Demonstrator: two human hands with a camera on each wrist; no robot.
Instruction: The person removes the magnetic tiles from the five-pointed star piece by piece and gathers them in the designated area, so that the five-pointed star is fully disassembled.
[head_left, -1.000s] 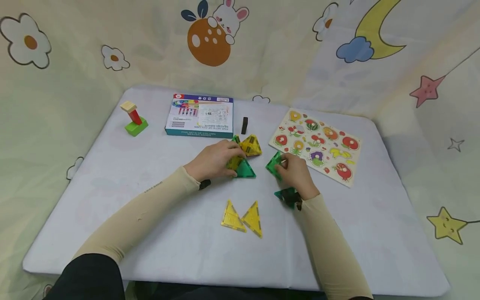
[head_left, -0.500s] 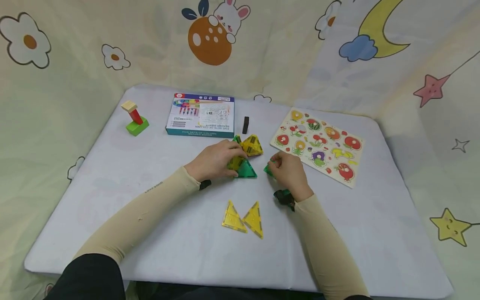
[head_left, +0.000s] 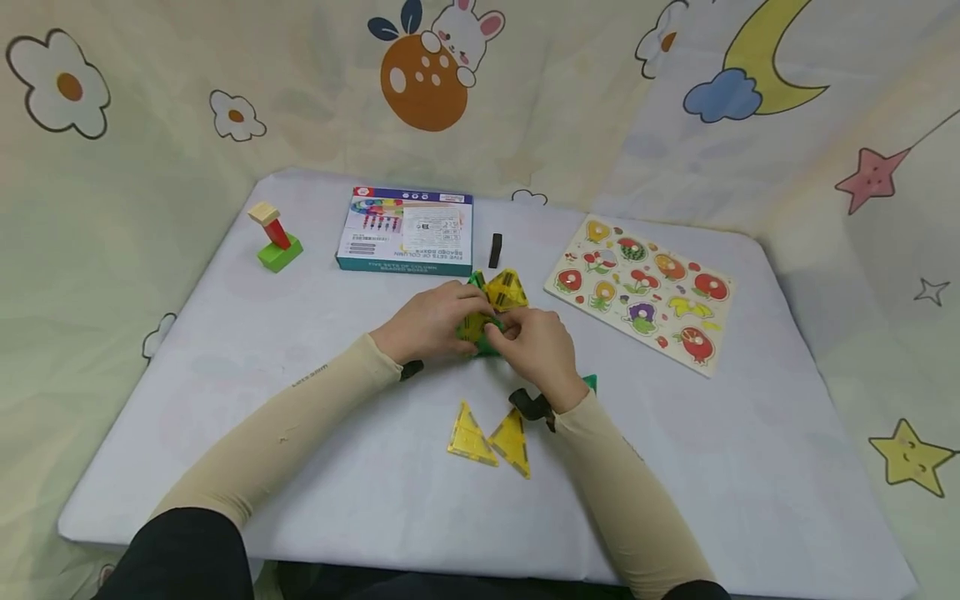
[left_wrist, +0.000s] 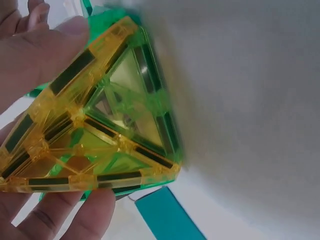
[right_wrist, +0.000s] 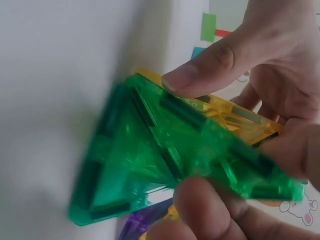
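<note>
Far left, at ten o'clock on the bench [head_left: 225, 400], a small block stack [head_left: 274, 238] stands with a tan piece on a tilted red one on a green base. Next along, at eleven o'clock, lies the boxed bead set [head_left: 406, 230], flat, its long side running across the bench, and a short black bar [head_left: 495, 250] stands just beside its right end.

Centre of the bench now: the left hand [head_left: 431, 321] has its fingers curled round a cluster of yellow and green triangle tiles [head_left: 491, 308]. The left wrist view shows thumb and fingertips clamping the yellow faces, and a yellow peak [head_left: 507, 287] sticks out towards twelve o'clock. The right hand [head_left: 536, 346] is right up against it, pinching a green triangle tile [right_wrist: 170, 160] between thumb and fingers. In the right wrist view that tile lies edge-on against a yellow tile of the cluster, its long edge running from nine o'clock towards four.

At six o'clock from the hands, two flat yellow triangles [head_left: 491, 437] lie touching, tips pointing away from the person. A green corner [head_left: 590, 382] peeks out beside the right wrist. Far right, at two o'clock, the fruit peg puzzle [head_left: 641, 287] lies flat and well apart from the hands.
</note>
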